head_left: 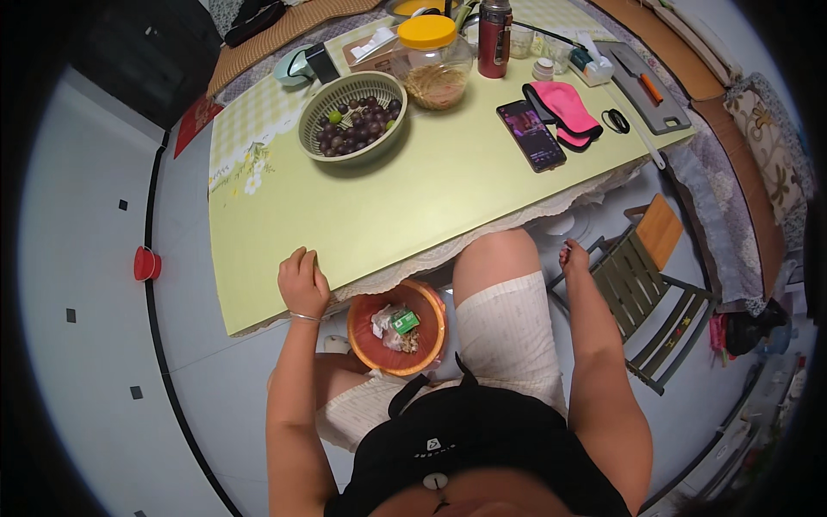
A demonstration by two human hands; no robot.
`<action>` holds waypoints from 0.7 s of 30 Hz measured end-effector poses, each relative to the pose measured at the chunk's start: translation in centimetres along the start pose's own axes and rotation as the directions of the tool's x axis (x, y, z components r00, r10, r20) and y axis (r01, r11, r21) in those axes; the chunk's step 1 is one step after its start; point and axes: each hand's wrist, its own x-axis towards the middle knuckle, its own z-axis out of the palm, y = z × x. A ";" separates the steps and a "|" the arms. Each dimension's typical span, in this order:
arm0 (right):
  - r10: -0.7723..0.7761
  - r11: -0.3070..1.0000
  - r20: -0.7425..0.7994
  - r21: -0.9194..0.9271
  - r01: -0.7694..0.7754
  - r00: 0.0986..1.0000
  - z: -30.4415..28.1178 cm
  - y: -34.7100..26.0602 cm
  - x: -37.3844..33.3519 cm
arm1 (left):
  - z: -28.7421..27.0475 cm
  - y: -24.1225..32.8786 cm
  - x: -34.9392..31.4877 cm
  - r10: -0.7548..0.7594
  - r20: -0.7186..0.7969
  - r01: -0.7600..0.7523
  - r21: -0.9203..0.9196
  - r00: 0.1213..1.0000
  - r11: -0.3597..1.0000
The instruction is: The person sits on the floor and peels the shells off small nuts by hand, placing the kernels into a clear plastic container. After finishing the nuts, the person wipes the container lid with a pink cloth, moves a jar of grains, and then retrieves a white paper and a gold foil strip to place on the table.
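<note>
The counter (370,220), pale green along this side, lies right under the seated person's left hand (303,283), which rests on it near the front edge; the right hand (573,257) hangs below and beyond that edge, well apart from the left, just beside a green folding chair (633,284); the left hand is half open, palm down, fingers loosely bent against the surface, with nothing in its hold that I can see, and a thin bracelet (303,317) circles the wrist; the right hand's fingers are curled in, with a pale speck at their tips, too small for me to tell whether it is something held; between the arms, on the floor, an orange bin (369,323) holds a green packet (404,321) and crumpled scraps; farther up the counter, well beyond the left hand, a colander (312,110) holds dark round fruit (357,129), with a yellow-lidded jar (426,33) close by and a red flask (494,39) past it; toward the right lie a lit phone (530,136), a pink cloth item (575,110) edged in black, and a grey board (668,121) bearing an orange-handled knife (650,89); the counter's lace-trimmed edge comes between the right hand and everything on top
</note>
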 end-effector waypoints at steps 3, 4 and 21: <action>0.030 0.999 -0.016 0.012 -0.030 0.999 0.5 0.8 1.5 | 0.0 0.0 -0.1 0.003 0.008 -0.003 0.015 1.000 1.000; 0.042 0.999 -0.016 0.018 -0.042 0.999 0.6 1.1 1.9 | 0.0 0.0 -0.1 0.003 0.010 -0.003 0.021 1.000 1.000; -0.101 0.995 -0.136 -0.015 0.100 0.986 1.8 1.9 4.5 | -0.4 -0.2 -0.1 -0.028 0.058 0.025 0.049 0.998 0.998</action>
